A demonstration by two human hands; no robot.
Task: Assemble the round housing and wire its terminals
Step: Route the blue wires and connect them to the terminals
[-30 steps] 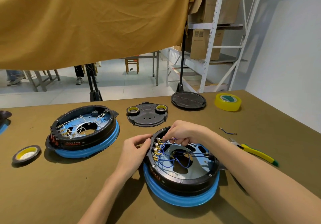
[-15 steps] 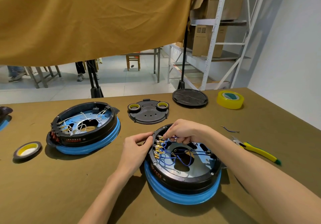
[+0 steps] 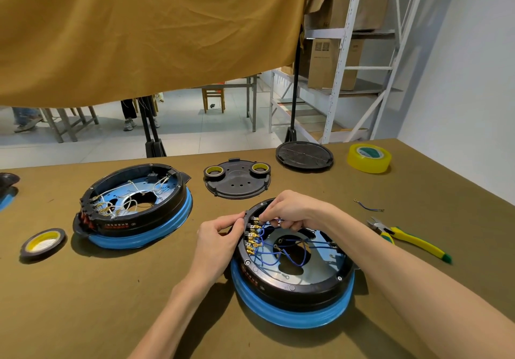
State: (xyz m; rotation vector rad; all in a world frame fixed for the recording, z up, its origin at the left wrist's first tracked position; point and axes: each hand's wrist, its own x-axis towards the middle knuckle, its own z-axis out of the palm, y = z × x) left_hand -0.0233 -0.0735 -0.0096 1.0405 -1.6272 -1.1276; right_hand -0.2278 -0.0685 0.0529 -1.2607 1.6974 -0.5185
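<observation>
— Where is the round housing [image 3: 292, 278] sitting, and what are the hands doing?

— It is lying on the table [image 3: 83, 303], directly under both hands. The left hand [image 3: 220, 236] is pinching the housing's rim beside the row of brass terminals [image 3: 252, 236]. The right hand [image 3: 289, 209], fingers curled together, is pinching a blue wire [image 3: 274, 220] at the topmost terminal.

— Anything nearby?

— Pliers [image 3: 407, 237] are lying well to the right of the right hand; a second housing [image 3: 133, 208] is sitting left of the left hand.
</observation>
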